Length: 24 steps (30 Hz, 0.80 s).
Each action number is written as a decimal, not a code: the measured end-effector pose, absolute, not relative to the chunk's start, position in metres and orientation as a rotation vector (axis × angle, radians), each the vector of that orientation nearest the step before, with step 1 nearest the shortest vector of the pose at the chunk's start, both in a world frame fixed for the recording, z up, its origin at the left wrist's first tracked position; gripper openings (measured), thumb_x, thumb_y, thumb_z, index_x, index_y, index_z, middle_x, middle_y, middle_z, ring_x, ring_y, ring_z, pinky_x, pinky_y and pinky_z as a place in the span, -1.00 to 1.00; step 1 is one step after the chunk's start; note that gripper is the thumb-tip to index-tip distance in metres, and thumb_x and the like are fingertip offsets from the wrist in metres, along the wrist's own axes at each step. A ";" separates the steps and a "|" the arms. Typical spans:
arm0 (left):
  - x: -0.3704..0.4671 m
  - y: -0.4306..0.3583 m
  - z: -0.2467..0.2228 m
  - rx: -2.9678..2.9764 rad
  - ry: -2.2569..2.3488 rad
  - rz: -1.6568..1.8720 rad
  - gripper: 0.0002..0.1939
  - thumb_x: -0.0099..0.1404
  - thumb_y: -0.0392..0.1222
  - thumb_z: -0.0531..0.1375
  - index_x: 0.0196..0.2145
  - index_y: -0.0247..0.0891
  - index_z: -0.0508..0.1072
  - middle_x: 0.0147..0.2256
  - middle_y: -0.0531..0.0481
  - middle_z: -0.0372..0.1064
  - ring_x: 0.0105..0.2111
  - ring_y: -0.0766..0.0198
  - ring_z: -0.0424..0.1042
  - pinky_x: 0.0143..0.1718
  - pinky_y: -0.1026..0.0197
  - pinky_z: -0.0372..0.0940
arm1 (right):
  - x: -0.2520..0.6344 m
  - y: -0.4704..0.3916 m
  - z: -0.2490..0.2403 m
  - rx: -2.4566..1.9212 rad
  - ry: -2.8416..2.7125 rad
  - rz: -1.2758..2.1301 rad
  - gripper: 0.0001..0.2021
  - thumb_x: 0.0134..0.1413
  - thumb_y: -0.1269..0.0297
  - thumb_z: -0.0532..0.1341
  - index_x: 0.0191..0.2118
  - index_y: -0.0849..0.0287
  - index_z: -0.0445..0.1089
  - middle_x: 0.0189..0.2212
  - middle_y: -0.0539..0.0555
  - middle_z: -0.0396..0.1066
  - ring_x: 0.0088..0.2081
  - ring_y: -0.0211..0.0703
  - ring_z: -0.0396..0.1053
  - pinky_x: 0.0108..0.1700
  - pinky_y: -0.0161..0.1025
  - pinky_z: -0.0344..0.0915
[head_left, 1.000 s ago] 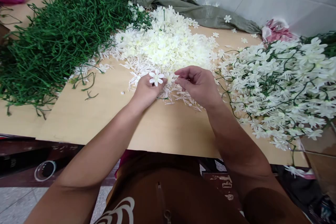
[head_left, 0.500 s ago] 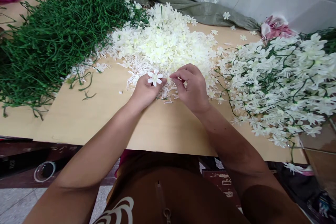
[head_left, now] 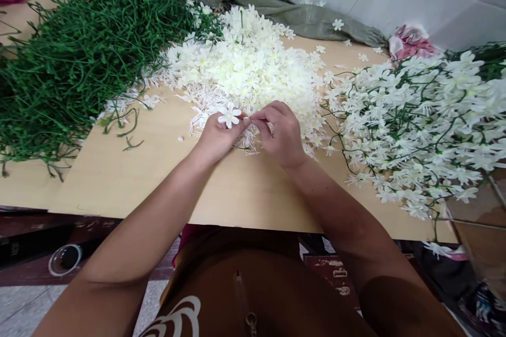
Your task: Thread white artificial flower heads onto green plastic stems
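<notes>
My left hand [head_left: 219, 137] is closed around a white artificial flower [head_left: 229, 115], whose open petals show above the thumb and index finger. What lies inside the palm is hidden. My right hand [head_left: 279, 129] pinches with thumb and index finger right at the left thumb tip; the small pale piece between the fingertips is too small to name. Just behind both hands rises a heap of loose white artificial blossoms [head_left: 253, 63]. Thin white stamen-like pieces [head_left: 209, 102] are strewn at its near edge, partly under my hands.
A large pile of green plastic stems [head_left: 90, 52] covers the left of the table [head_left: 158, 179]. On the right, white flowers on green stems [head_left: 427, 126] are heaped, some hanging over the front edge. Grey-green cloth [head_left: 284, 8] runs along the tiled wall, near a pink-and-white bundle [head_left: 413, 42].
My right hand has moved slightly left, so its fingertips now meet the left thumb tip. The flower in my left hand has shifted and tilted a little.
</notes>
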<state>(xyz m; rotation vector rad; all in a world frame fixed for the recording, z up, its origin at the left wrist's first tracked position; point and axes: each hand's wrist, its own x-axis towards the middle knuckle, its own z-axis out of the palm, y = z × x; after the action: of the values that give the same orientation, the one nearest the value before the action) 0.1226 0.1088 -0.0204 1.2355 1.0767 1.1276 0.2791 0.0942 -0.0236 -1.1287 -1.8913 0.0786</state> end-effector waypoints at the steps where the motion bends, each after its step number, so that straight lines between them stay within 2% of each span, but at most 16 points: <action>1: 0.122 0.109 -0.020 1.238 1.054 1.122 -0.84 0.03 -0.21 0.37 -0.47 -0.29 0.46 -0.54 0.09 0.34 -0.50 0.40 0.27 -0.41 0.29 0.22 | 0.279 0.094 -0.023 -1.137 -1.843 0.195 -0.89 0.18 0.37 0.16 -0.36 0.18 0.41 -0.41 0.07 0.37 -0.32 -0.19 0.32 -0.23 -0.17 0.32; 6: 0.119 0.107 -0.010 1.290 0.975 1.076 -0.76 0.02 -0.10 0.40 -0.46 -0.28 0.46 -0.52 0.08 0.36 -0.47 0.35 0.33 -0.38 0.27 0.25 | 0.282 0.098 -0.020 -1.158 -1.490 0.788 -0.97 0.02 0.36 0.25 -0.38 0.18 0.43 -0.47 -0.03 0.39 -0.42 -0.30 0.33 -0.31 -0.26 0.32; 10: 0.121 0.107 -0.007 1.259 0.999 1.102 -0.73 -0.01 -0.12 0.42 -0.46 -0.26 0.42 -0.60 0.13 0.27 -0.50 0.35 0.33 -0.41 0.27 0.25 | 0.281 0.102 -0.021 -1.114 -1.280 1.022 -0.91 -0.08 0.30 0.32 -0.39 0.16 0.44 -0.51 -0.08 0.38 -0.45 -0.36 0.31 -0.34 -0.30 0.31; 13: 0.123 0.107 -0.010 1.244 0.988 1.148 -0.73 -0.03 -0.15 0.44 -0.47 -0.26 0.42 -0.60 0.14 0.27 -0.51 0.37 0.31 -0.41 0.28 0.26 | 0.278 0.101 -0.021 -1.082 -1.263 1.070 -0.85 -0.13 0.25 0.37 -0.41 0.16 0.44 -0.53 -0.09 0.37 -0.46 -0.37 0.30 -0.34 -0.30 0.31; 17: 0.122 0.108 -0.014 1.265 1.011 1.151 -0.73 -0.03 -0.12 0.42 -0.47 -0.26 0.44 -0.56 0.11 0.32 -0.49 0.37 0.31 -0.40 0.29 0.26 | 0.274 0.096 -0.019 -1.083 -1.327 1.055 -0.75 -0.11 0.11 0.38 -0.41 0.15 0.40 -0.53 -0.08 0.33 -0.46 -0.35 0.29 -0.37 -0.30 0.31; 19: 0.120 0.108 -0.015 1.283 1.008 1.129 -0.73 -0.02 -0.11 0.42 -0.46 -0.26 0.44 -0.55 0.11 0.33 -0.50 0.38 0.30 -0.42 0.29 0.24 | 0.273 0.094 -0.016 -1.093 -1.344 1.039 -0.67 -0.13 0.02 0.40 -0.36 0.14 0.38 -0.46 -0.05 0.34 -0.42 -0.34 0.30 -0.37 -0.30 0.32; 22: 0.120 0.108 -0.014 1.244 0.984 1.112 -0.75 -0.03 -0.13 0.40 -0.48 -0.26 0.42 -0.57 0.12 0.30 -0.53 0.40 0.27 -0.43 0.29 0.23 | 0.272 0.091 -0.012 -1.105 -1.405 1.002 -0.48 -0.29 -0.05 0.47 -0.23 0.11 0.36 -0.30 0.00 0.36 -0.31 -0.29 0.33 -0.33 -0.30 0.33; 24: 0.120 0.107 -0.012 1.184 0.977 1.101 -0.77 -0.03 -0.16 0.39 -0.50 -0.26 0.41 -0.57 0.13 0.29 -0.53 0.40 0.27 -0.42 0.28 0.23 | 0.272 0.089 -0.010 -1.102 -1.483 0.992 -0.45 -0.30 -0.08 0.47 -0.21 0.12 0.34 -0.31 -0.01 0.34 -0.33 -0.30 0.30 -0.34 -0.29 0.31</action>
<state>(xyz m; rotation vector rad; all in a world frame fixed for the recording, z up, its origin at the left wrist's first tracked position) 0.1205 0.1070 -0.0116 1.1838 0.9767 1.1009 0.2718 0.0894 -0.0102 -1.1025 -1.4831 0.9921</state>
